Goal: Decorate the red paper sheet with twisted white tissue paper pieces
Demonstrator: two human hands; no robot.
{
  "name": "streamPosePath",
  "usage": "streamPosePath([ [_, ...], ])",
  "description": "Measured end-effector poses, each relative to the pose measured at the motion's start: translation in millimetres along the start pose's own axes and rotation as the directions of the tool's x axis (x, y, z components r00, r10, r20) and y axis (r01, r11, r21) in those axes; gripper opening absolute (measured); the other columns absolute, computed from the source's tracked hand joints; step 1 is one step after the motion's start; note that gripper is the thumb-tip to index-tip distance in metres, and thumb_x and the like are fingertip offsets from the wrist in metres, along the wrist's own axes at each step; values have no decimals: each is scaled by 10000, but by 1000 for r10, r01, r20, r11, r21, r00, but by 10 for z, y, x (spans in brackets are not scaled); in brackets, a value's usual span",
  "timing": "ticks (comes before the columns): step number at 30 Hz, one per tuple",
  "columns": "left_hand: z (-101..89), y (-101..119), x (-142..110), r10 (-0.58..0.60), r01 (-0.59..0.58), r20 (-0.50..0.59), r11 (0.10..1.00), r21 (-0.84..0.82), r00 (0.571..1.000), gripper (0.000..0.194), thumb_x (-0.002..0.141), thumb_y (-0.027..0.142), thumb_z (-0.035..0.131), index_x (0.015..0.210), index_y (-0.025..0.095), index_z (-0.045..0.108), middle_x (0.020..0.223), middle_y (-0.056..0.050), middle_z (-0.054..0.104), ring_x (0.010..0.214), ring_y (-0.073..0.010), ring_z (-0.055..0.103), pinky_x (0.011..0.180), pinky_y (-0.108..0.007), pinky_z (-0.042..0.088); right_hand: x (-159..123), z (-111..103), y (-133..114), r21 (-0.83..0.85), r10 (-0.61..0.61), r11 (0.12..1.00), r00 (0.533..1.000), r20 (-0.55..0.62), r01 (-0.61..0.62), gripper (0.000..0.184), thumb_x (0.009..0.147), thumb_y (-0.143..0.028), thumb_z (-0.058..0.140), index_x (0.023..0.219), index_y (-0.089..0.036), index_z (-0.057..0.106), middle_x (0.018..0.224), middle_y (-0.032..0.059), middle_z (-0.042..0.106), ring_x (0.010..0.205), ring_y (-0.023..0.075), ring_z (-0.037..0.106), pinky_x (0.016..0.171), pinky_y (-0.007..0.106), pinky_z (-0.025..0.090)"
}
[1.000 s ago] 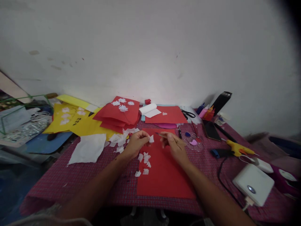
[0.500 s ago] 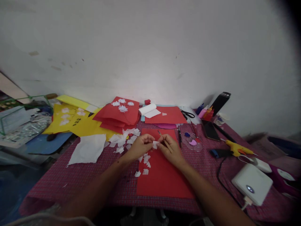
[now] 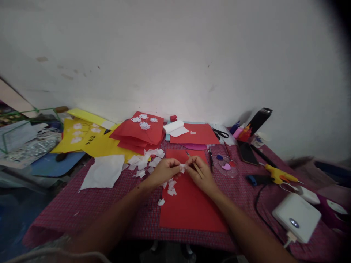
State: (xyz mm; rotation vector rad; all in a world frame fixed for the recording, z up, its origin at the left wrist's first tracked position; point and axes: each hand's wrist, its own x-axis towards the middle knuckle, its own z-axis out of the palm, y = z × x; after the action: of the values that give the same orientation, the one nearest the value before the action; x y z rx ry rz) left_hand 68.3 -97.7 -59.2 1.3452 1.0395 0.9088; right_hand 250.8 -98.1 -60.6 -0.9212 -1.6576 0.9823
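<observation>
A small scrap of white paper (image 3: 183,168) is pinched between the fingertips of both hands. My left hand (image 3: 168,171) is closed on its left side. My right hand (image 3: 201,174) is closed on its right side and also carries a thin wooden stick (image 3: 196,169) with a dark tip; whether it is a brush or a pencil I cannot tell. Beneath the hands lies a red paper sheet (image 3: 189,208). Several torn white paper scraps (image 3: 172,188) rest on its left part, and a larger heap of scraps (image 3: 141,162) lies on the cloth to the left.
Left stand white paper (image 3: 102,171), yellow sheets (image 3: 105,146) and red sheets with white flowers (image 3: 142,131). A paper roll (image 3: 174,126) lies behind. Right are a paint palette (image 3: 226,167), phone (image 3: 247,152), scissors (image 3: 221,133), glue gun (image 3: 281,175), white box (image 3: 296,217) and black bottle (image 3: 260,120).
Both hands stay together at nearly the same spot, with the scrap shifted slightly in the fingers. A separate scrap at the red sheet's lower left no longer lies there. The view has shifted slightly.
</observation>
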Motion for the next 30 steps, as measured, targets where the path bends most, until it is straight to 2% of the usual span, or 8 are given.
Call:
streamPosePath([
  [3, -5, -17, 37, -15, 9, -97, 998, -64, 995, 184, 782, 320, 636, 813, 139, 628, 638, -13, 645, 499, -95, 566, 480, -190, 420, 6, -18, -15, 57, 10, 998, 997, -73, -6, 189, 925, -313, 539, 1086, -216, 555, 903, 19, 611, 686, 141, 561, 675, 276, 462],
  [6, -29, -54, 78, 21, -45, -181, 991, -128, 983, 179, 773, 305, 647, 826, 134, 647, 661, -22, 656, 532, -99, 587, 523, -203, 462, 3, -52, -67, 72, 18, 997, 987, -157, -7, 315, 980, -358, 428, 1225, -212, 561, 916, 37, 625, 654, 143, 571, 648, 290, 471],
  [8, -44, -74, 94, 36, -66, -200, 987, -148, 979, 189, 775, 305, 648, 838, 128, 665, 691, -36, 669, 561, -108, 604, 540, -213, 479, -5, -71, -101, 50, 4, 999, 987, -159, 4, 334, 986, -381, 411, 1173, -202, 622, 858, 36, 624, 667, 155, 579, 644, 294, 472],
  [10, -50, -83, 101, 29, -65, -206, 983, -171, 978, 198, 770, 300, 655, 861, 125, 680, 726, -46, 679, 595, -117, 623, 556, -220, 495, -14, -76, -125, 25, -4, 1000, 994, -110, 7, 328, 980, -391, 428, 1075, -195, 674, 792, 29, 620, 651, 158, 581, 627, 290, 467],
  [14, -43, -74, 104, 7, -48, -191, 976, -210, 981, 201, 762, 271, 658, 900, 130, 696, 759, -47, 688, 627, -120, 640, 582, -226, 511, -24, -56, -146, -41, -4, 999, 999, -34, 2, 309, 971, -382, 454, 1024, -191, 691, 769, 20, 638, 616, 153, 588, 608, 281, 464],
  [21, -38, -62, 96, 12, -51, -191, 978, -203, 981, 179, 765, 274, 666, 865, 128, 693, 716, -47, 686, 597, -114, 623, 559, -210, 488, -18, -42, -126, -131, -35, 991, 997, -63, 27, 301, 972, -364, 453, 1029, -193, 694, 749, 13, 649, 626, 152, 601, 623, 275, 464],
  [26, -36, -38, 84, -6, -34, -170, 972, -233, 985, 174, 755, 248, 658, 868, 121, 696, 756, -59, 689, 642, -128, 643, 592, -229, 511, -14, -48, -125, -97, -27, 995, 998, -57, 21, 296, 974, -365, 449, 1022, -208, 695, 750, 13, 649, 620, 163, 603, 622, 286, 463],
  [30, -37, -38, 91, -11, -38, -197, 969, -244, 980, 167, 751, 234, 643, 860, 116, 690, 751, -59, 684, 651, -137, 652, 594, -244, 526, -12, -50, -133, -98, -25, 995, 998, -58, 19, 297, 972, -380, 452, 1010, -214, 696, 741, 12, 640, 619, 169, 598, 619, 291, 461],
])
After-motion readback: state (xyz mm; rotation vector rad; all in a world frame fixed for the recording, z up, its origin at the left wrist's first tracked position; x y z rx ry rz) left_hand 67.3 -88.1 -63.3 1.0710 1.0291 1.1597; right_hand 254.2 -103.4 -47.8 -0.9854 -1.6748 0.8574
